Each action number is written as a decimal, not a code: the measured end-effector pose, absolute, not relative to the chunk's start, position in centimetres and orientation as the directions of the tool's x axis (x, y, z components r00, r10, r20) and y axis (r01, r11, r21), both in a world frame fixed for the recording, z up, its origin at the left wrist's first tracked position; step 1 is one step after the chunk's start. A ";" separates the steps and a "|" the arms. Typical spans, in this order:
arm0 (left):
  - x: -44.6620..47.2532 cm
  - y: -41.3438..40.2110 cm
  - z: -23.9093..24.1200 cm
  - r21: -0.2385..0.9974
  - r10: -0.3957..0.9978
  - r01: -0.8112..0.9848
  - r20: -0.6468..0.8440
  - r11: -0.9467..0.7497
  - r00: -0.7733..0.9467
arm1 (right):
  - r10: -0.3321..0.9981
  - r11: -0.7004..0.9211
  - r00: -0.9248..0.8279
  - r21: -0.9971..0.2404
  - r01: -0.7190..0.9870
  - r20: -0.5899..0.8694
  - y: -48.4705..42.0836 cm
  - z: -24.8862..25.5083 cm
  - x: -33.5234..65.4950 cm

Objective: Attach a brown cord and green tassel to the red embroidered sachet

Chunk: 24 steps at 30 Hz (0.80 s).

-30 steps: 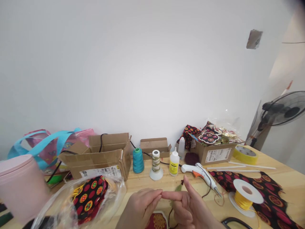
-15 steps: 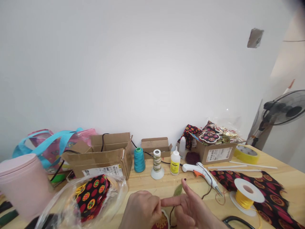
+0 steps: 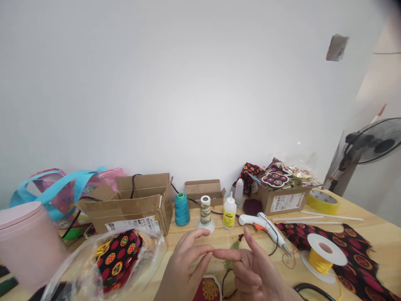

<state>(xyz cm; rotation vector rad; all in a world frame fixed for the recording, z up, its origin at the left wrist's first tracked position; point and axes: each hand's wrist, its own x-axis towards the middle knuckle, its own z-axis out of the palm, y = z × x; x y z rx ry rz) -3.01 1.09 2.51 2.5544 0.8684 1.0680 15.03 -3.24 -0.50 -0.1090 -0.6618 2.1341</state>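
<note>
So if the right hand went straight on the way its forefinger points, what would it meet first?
The left hand: the right hand's forefinger points left at its fingertips, seemingly touching or almost; depth is unclear.

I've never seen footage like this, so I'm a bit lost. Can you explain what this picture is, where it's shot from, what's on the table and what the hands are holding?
There is no machine here. A person wears a camera on the head, looking forward and down, so the two hands at the bottom are their own: the left hand and the right hand. Their fingertips meet just above the table. Whether a thread is pinched between them is too fine to tell. On the table are a glue gun, a glue bottle, a teal spool, a yellow cord reel at the edge of printed fabric, open boxes and a plastic bag of fabric pieces. A fan stands at the far right.
</note>
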 end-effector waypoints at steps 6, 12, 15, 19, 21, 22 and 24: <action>-3.0 1.4 2.5 0.056 0.344 0.444 0.723 -0.894 0.599 | 0.781 -0.518 -0.618 -0.458 -0.723 0.092 -3.5 -0.7 14.8; -1.9 1.4 1.6 -0.071 0.247 0.454 0.759 -0.888 0.602 | 0.773 -0.538 -0.633 -0.489 -0.686 0.038 -3.5 -0.8 14.5; -1.7 1.4 1.3 -0.048 0.249 0.433 0.759 -0.900 0.602 | 0.764 -0.533 -0.644 -0.531 -0.659 0.031 -3.5 -0.8 14.4; -1.9 1.2 1.7 -0.009 0.275 0.432 0.759 -0.902 0.590 | 0.775 -0.483 -0.630 -0.607 -0.631 0.039 -3.5 -0.9 14.3; -2.2 1.1 2.1 0.027 0.318 0.446 0.740 -0.895 0.593 | 0.783 -0.451 -0.620 -0.644 -0.618 0.046 -3.6 -0.9 14.3; -2.4 1.1 2.3 0.059 0.350 0.454 0.726 -0.889 0.592 | 0.786 -0.439 -0.616 -0.658 -0.612 0.048 -3.7 -0.8 14.3; -2.8 1.2 2.6 0.170 0.457 0.477 0.668 -0.862 0.587 | 0.789 -0.419 -0.612 -0.678 -0.604 0.057 -3.8 -0.5 14.2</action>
